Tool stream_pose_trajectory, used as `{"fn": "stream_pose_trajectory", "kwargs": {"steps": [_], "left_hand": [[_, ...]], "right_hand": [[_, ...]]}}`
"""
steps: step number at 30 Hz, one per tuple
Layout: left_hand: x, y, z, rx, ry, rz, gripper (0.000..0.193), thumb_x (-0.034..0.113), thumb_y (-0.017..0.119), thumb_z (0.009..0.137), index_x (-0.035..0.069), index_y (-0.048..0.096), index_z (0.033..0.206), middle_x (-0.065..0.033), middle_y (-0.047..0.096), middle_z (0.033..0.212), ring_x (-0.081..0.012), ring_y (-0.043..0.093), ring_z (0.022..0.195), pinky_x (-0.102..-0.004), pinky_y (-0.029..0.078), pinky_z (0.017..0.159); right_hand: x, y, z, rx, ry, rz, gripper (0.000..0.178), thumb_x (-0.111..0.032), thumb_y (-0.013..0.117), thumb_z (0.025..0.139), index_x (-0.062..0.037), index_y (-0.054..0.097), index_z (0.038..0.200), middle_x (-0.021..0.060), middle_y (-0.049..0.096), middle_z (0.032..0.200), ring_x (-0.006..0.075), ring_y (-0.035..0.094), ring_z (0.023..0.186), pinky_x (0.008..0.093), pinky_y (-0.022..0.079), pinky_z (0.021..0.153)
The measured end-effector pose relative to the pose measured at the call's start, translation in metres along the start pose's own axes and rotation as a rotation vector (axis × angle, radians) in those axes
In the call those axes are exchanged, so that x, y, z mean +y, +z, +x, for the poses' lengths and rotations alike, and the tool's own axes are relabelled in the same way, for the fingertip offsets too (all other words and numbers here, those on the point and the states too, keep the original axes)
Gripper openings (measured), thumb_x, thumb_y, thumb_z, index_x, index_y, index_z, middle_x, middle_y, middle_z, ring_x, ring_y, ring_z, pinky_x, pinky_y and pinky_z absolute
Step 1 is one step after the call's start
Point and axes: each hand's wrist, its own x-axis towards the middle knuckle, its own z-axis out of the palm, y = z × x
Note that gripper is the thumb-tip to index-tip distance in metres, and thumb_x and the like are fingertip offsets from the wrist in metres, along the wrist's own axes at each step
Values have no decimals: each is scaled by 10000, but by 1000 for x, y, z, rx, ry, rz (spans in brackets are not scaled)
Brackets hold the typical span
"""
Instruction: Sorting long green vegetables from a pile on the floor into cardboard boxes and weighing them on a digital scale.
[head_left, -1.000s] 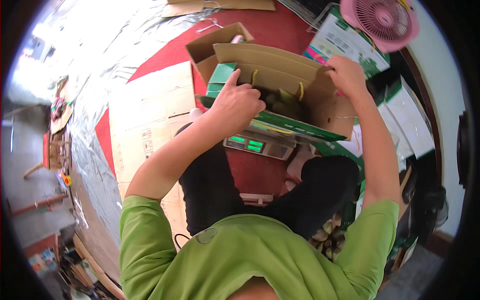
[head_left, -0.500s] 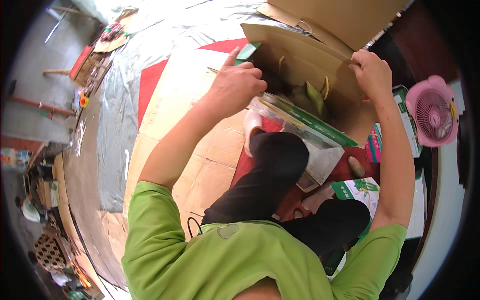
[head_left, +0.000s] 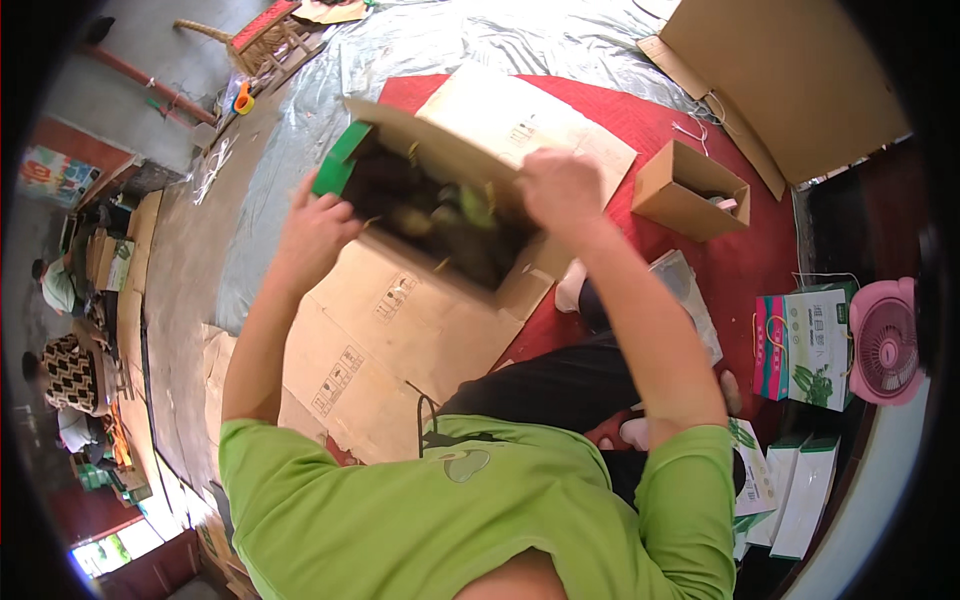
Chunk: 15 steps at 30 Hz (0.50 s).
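An opened cardboard carton [head_left: 440, 128] with a green end flap [head_left: 342, 160] is held up, tilted, in front of me between both hands. My left hand [head_left: 318, 238] is closed on its left edge, beside the green flap. My right hand [head_left: 566, 195] grips the carton's right edge and is smeared by motion. Inside, blurred, lie a green vegetable-like piece [head_left: 476, 206] and several dark or brownish lumps whose kind I cannot make out. Small yellow cord loops show along the walls. Below the carton lies a flattened cardboard sheet [head_left: 345, 335].
To the right, a small open brown box [head_left: 675, 215] stands on the red mat [head_left: 720, 290], with a large cardboard box [head_left: 790, 80] behind. A printed gift box [head_left: 815, 345] and a pink fan [head_left: 885, 340] stand at far right. People [head_left: 75, 375] sit at far left.
The carton has moved left, from beyond my legs to above the flattened cardboard, with both hands on it. The small brown box it hid now shows. My view has turned.
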Motion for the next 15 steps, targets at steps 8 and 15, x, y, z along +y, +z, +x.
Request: {"fn": "stream_pose_trajectory", "kwargs": {"steps": [8, 15], "left_hand": [[-20, 59, -148, -271, -152, -66, 161, 90, 573, 712, 179, 627, 589, -9, 502, 677, -182, 550, 872, -509, 234, 1132], [-38, 58, -195, -436, -638, -211, 224, 155, 551, 813, 103, 683, 986, -151, 660, 930, -364, 613, 877, -458, 465, 752]], "right_hand": [[-143, 101, -62, -422, 72, 463, 164, -133, 615, 715, -26, 685, 818, 183, 669, 851, 321, 660, 830, 435, 501, 693], [-136, 54, -52, -621, -52, 813, 364, -400, 582, 815, -62, 672, 916, 161, 658, 926, 354, 620, 915, 444, 483, 791]]}}
